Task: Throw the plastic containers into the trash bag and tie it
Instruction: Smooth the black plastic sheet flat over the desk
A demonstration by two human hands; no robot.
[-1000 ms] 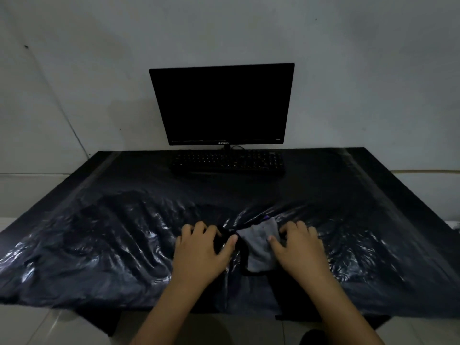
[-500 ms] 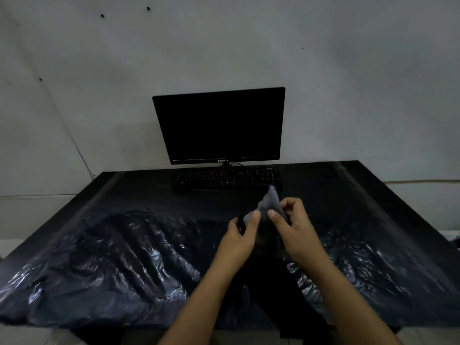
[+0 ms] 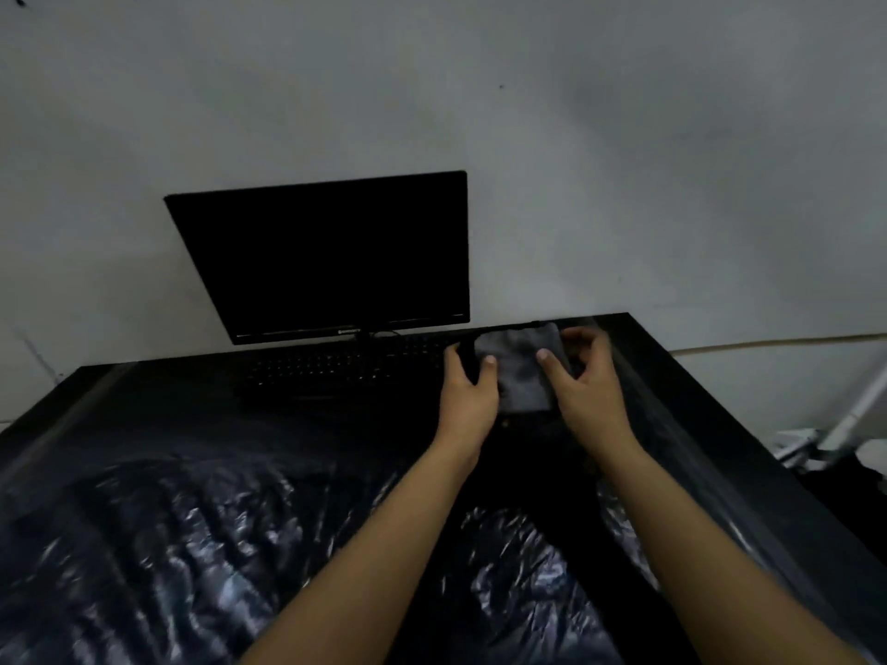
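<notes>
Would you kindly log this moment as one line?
left hand: grips bag edge | right hand: grips bag edge | trash bag: lifted | containers: unseen

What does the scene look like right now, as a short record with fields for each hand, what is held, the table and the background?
left hand: left hand pinches the left edge of the bag
right hand: right hand holds the right edge, fingers curled
held item: thin dark-rimmed grey plastic trash bag, raised and spread between both hands
table: black table covered in glossy crinkled black plastic sheet
background: black flat monitor, screen dark; black keyboard
plastic containers: none visible
</notes>
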